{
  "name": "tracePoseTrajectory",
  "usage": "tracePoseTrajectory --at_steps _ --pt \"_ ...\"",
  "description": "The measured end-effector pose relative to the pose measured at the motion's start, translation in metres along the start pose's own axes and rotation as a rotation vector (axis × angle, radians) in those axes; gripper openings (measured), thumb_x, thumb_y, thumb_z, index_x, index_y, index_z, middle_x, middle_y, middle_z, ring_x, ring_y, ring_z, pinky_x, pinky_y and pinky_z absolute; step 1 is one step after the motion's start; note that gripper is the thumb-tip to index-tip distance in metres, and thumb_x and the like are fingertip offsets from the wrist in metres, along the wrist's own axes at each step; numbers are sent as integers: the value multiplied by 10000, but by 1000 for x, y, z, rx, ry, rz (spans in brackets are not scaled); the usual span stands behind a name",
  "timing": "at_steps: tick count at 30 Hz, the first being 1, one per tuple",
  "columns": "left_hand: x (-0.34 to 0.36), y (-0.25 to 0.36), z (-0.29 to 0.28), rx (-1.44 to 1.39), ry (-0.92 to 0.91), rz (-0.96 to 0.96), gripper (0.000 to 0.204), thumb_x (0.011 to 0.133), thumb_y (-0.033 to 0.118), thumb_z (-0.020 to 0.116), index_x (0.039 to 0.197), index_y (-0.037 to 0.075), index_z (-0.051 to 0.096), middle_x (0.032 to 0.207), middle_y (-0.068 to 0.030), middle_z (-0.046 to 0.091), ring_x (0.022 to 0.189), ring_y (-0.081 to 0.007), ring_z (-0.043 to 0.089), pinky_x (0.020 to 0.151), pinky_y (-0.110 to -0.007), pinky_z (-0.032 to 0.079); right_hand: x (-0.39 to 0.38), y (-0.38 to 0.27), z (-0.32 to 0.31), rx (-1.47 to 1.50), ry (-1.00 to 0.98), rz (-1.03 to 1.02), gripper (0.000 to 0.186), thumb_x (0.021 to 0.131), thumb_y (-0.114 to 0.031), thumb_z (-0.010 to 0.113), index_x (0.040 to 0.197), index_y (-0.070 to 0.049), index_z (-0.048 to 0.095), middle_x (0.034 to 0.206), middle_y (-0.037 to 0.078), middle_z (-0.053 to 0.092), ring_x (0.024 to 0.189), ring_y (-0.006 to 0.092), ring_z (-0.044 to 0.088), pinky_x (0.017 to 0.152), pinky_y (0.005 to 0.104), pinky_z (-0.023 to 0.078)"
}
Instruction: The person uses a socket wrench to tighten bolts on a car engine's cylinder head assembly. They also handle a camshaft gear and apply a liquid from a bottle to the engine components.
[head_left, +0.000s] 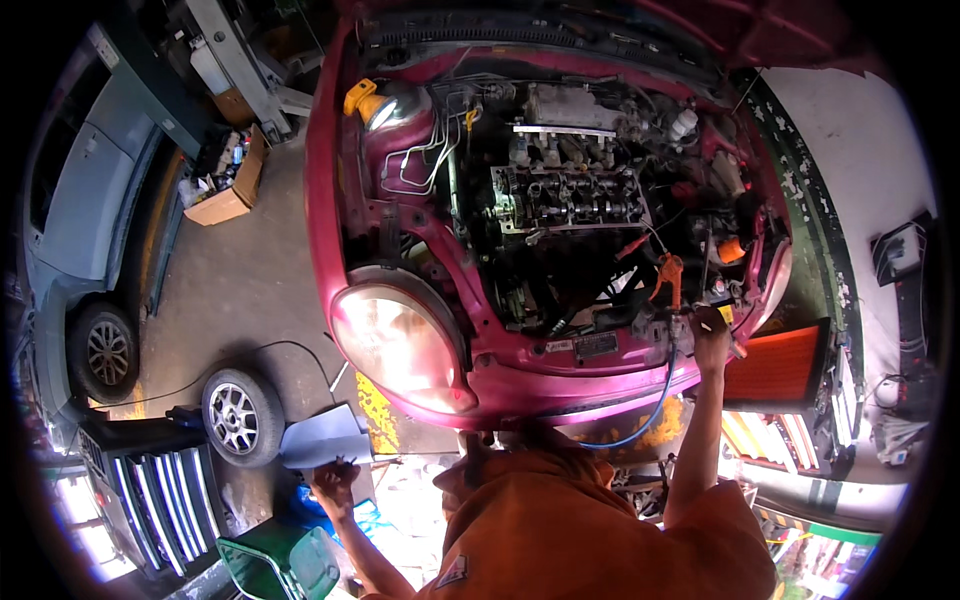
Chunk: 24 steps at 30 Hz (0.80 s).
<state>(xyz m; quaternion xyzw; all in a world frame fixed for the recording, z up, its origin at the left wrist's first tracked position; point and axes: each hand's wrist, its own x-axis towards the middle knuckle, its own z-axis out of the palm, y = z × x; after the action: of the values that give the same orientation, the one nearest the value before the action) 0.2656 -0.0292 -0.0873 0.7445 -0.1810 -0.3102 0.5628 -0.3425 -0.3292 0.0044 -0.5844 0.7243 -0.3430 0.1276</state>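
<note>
Garage floor (250, 290) of stained concrete across the left half, grey car (80, 200) parked at far left. Filling centre frame, pink car (330, 200) with bonnet up, engine (570, 195) laid bare, valve gear exposed. Big round headlight (400, 345) lower centre. Loose wheel (238, 417) lying on the floor lower left, cardboard box (228, 190) upper left. Right hand (708, 335) up at the car's front edge, right of centre, closed round an orange-handled air blow gun (670, 285) with blue hose (655, 405) trailing down. Left hand (335, 480) low, left of centre, pinching a grey sheet (320, 438).
</note>
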Motion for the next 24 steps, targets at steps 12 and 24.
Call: tracePoseTrajectory --at_steps 12,24 --pt "-26 177 162 -41 -570 329 400 636 -68 832 978 -12 631 1038 -116 639 836 -165 654 830 -318 521 -34 -96 39 250 -368 -237 174 849 -89 733 996 -32 662 878 97 687 808 200 695 658 303 557" --pt "-80 224 293 -444 -883 290 393 580 -5 893 873 -24 632 1218 -276 604 1127 -399 616 981 -481 488 -15 -104 32 705 -673 -434 158 820 -74 746 949 -42 660 871 85 689 774 204 696 668 304 551"
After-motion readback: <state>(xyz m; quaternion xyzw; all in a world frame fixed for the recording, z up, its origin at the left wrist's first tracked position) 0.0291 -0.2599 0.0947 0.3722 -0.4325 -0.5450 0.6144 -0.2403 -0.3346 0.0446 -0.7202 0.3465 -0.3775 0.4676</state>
